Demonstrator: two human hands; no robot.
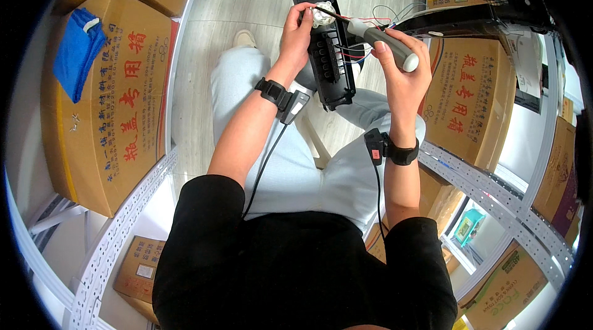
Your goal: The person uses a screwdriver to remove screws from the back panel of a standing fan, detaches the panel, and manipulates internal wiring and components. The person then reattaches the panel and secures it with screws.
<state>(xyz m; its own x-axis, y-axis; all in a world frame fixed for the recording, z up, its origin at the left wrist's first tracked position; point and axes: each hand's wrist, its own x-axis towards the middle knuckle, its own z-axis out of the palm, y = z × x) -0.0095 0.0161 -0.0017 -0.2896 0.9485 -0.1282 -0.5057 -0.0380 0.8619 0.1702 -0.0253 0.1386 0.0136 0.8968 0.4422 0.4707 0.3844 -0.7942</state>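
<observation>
A long black plastic housing (330,61) lies in front of me above my knees, with a row of dark round parts inside. On its upper half sits a clear, whitish round part (322,15). My left hand (296,37) is closed in a pinch at that part's left edge; what the fingertips hold is too small to tell. My right hand (404,71) grips a screwdriver (386,43) by its grey handle. Its dark shaft crosses the clear part, and the tip ends by my left fingertips. Thin red, blue and dark wires (364,55) run right from the housing.
A black frame-like piece (457,24) with mesh stands at the upper right. Cardboard boxes (102,120) fill metal shelves (139,197) on both sides. A blue cloth (79,52) hangs on the left box. Cables trail from both wrist straps (281,95).
</observation>
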